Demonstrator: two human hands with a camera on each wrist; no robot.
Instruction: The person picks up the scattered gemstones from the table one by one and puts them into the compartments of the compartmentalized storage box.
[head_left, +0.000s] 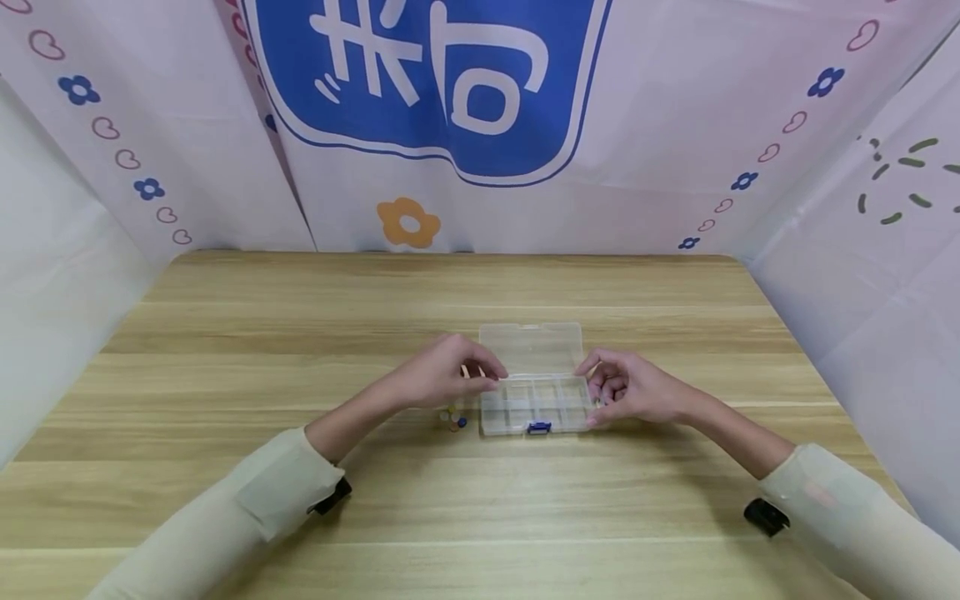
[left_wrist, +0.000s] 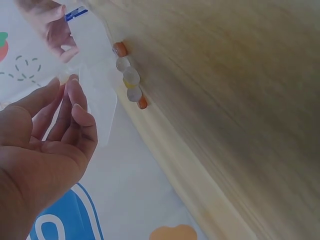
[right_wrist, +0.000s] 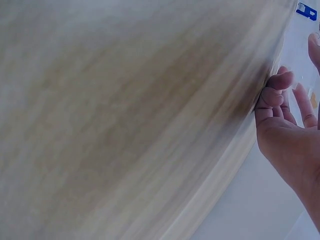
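Observation:
A clear plastic compartment box (head_left: 521, 406) lies on the table with its lid (head_left: 531, 348) folded back and a blue latch (head_left: 538, 427) at the front. My left hand (head_left: 450, 372) is over the box's back left corner. In the left wrist view, that thumb and forefinger pinch a small pale yellowish piece (left_wrist: 64, 79), too small to make out. At the box's right side, my right hand (head_left: 637, 387) holds the edge, thumb by the front corner and forefinger by the back one. Its other fingers are curled, as the right wrist view shows for this hand (right_wrist: 290, 125).
Several small beads (left_wrist: 131, 76), clear, orange and yellow, lie left of the box; a blue bead (head_left: 462, 422) is among them. Wood-grain table (head_left: 300, 308) surrounds the box. A printed white curtain (head_left: 637, 167) hangs behind the table's far edge.

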